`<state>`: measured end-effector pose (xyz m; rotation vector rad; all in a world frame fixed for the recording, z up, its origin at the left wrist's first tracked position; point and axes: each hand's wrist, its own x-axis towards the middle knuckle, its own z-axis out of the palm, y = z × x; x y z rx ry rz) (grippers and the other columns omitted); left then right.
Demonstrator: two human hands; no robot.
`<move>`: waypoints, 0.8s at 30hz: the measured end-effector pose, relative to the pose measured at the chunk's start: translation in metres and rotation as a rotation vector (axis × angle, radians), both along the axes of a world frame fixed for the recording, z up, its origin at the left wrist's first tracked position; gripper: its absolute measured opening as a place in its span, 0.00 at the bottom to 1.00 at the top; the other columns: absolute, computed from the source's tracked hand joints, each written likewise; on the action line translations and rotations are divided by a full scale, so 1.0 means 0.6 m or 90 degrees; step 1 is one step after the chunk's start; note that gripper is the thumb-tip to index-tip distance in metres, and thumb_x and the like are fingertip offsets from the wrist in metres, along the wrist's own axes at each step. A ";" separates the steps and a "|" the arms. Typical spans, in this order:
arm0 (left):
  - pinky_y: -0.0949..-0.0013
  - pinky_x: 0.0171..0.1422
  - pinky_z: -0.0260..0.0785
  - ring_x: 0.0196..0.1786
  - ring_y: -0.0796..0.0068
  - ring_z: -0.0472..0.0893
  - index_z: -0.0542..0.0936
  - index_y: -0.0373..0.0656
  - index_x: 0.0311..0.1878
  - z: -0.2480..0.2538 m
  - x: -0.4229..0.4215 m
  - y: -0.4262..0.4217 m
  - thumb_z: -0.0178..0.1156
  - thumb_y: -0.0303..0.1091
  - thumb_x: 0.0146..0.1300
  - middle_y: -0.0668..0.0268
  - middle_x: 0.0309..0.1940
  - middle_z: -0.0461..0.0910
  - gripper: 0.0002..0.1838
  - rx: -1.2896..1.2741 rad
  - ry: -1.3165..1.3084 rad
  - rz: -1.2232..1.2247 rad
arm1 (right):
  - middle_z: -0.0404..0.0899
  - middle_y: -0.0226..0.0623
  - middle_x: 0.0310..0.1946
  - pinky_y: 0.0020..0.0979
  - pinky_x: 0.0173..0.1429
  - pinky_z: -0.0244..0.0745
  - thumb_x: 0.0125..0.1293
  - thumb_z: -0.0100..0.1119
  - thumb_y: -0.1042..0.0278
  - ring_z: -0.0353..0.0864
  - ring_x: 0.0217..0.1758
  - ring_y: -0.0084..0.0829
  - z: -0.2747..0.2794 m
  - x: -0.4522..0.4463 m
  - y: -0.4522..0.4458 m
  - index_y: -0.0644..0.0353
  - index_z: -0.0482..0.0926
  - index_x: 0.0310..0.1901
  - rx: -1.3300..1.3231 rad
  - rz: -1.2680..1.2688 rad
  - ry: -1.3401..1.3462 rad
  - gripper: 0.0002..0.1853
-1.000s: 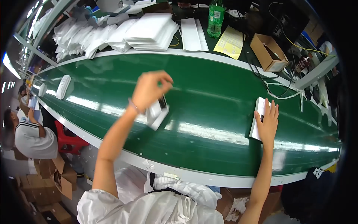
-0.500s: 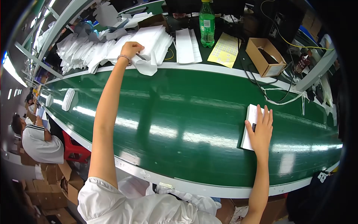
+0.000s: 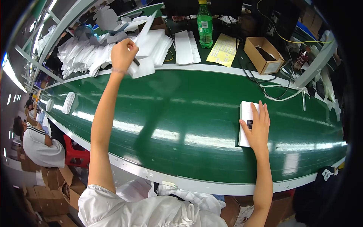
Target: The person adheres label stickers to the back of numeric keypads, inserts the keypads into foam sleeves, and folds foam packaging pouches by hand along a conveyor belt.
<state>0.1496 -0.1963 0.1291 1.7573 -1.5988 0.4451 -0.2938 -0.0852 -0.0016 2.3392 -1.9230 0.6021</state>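
My left hand [image 3: 124, 55] is closed on a white sheet [image 3: 143, 68] at the front of a stack of white sheets [image 3: 157, 43]. Part of that sheet rises above the fingers, and a small dark strip shows beside them. On the right, my right hand [image 3: 257, 126] lies with spread fingers over a flat white box [image 3: 245, 113] with a dark label. The box rests on the green belt [image 3: 196, 113].
Behind the belt stand a green bottle [image 3: 205, 28], a yellow sticker sheet [image 3: 223, 51], white papers [image 3: 185, 47] and an open cardboard box [image 3: 262, 55] near cables. White objects [image 3: 68, 103] lie on the belt at far left. A person [image 3: 41, 145] sits at left.
My left hand moved from above the middle-left of the belt to the stack and now lifts a sheet. The item formerly beneath it is out of sight. My right hand stays on the box.
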 end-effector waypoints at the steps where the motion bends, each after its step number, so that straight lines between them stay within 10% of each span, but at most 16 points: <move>1: 0.70 0.28 0.64 0.19 0.70 0.71 0.79 0.41 0.24 0.014 -0.025 0.040 0.59 0.29 0.44 0.69 0.16 0.76 0.04 0.007 -0.016 -0.049 | 0.50 0.50 0.69 0.51 0.65 0.52 0.59 0.56 0.45 0.47 0.72 0.51 -0.002 0.001 0.005 0.57 0.59 0.67 -0.024 0.016 0.028 0.39; 9: 0.67 0.25 0.64 0.17 0.62 0.71 0.73 0.42 0.23 -0.093 -0.195 0.328 0.57 0.27 0.43 0.68 0.13 0.73 0.03 0.469 -0.020 -0.276 | 0.48 0.51 0.69 0.65 0.60 0.49 0.47 0.67 0.48 0.49 0.69 0.59 0.034 0.054 0.080 0.55 0.56 0.68 0.086 -0.017 0.013 0.48; 17: 0.64 0.21 0.62 0.14 0.60 0.70 0.72 0.40 0.20 -0.186 -0.220 0.381 0.57 0.30 0.52 0.64 0.11 0.71 0.08 0.439 -0.017 -0.192 | 0.51 0.50 0.68 0.56 0.63 0.53 0.50 0.61 0.62 0.50 0.70 0.50 0.017 0.043 0.055 0.53 0.57 0.68 0.052 0.033 -0.188 0.41; 20: 0.64 0.21 0.62 0.14 0.60 0.69 0.72 0.40 0.20 -0.185 -0.209 0.383 0.57 0.31 0.53 0.64 0.10 0.71 0.09 0.420 0.041 -0.195 | 0.55 0.50 0.67 0.54 0.63 0.56 0.55 0.55 0.63 0.55 0.69 0.48 0.043 0.043 0.076 0.57 0.57 0.67 0.152 0.076 -0.543 0.36; 22: 0.64 0.20 0.61 0.13 0.60 0.69 0.72 0.39 0.19 -0.186 -0.198 0.385 0.56 0.31 0.55 0.63 0.10 0.71 0.11 0.396 0.090 -0.201 | 0.56 0.51 0.68 0.54 0.66 0.56 0.60 0.44 0.56 0.58 0.68 0.52 0.083 0.060 0.134 0.59 0.55 0.68 0.423 0.004 -1.314 0.34; 24: 0.64 0.20 0.61 0.13 0.60 0.69 0.72 0.39 0.19 -0.194 -0.189 0.389 0.56 0.31 0.55 0.63 0.10 0.71 0.11 0.399 0.103 -0.192 | 0.55 0.53 0.68 0.63 0.65 0.54 0.62 0.37 0.54 0.59 0.68 0.54 0.106 0.099 0.176 0.63 0.53 0.69 0.614 0.035 -1.514 0.34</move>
